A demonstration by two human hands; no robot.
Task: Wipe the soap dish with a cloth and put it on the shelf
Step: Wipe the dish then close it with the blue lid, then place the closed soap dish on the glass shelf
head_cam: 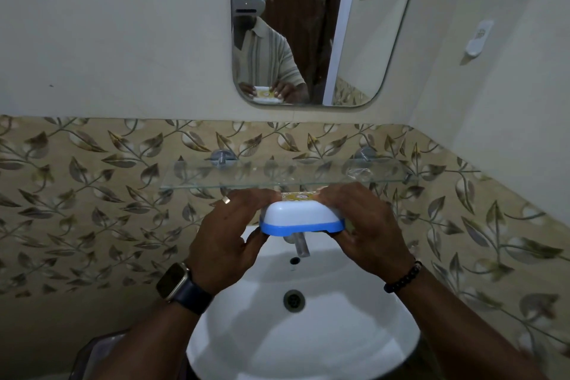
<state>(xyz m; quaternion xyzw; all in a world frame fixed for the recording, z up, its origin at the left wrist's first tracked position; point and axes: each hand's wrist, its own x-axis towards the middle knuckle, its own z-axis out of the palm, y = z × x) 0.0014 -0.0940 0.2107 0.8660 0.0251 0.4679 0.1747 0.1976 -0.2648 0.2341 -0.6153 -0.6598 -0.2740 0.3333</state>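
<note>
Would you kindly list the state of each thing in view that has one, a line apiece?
soap dish: held in the air by both hands, just below the shelf's front edge, a wrapped soap on top
left hand: gripping the dish's left end
right hand: gripping the dish's right end
glass shelf: bare where visible
faucet: no water running
sink: drain open, basin looks dry

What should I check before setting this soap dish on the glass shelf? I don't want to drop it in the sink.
1. Left hand grips the soap dish: ok.
2. Right hand grips the other end: ok.
3. Glass shelf has free space: ok.
4. Dish raised above the shelf edge: not ok, it sits just below.
5. Dish wiped dry: cannot tell.
6. Soap seated in dish: ok.
</note>
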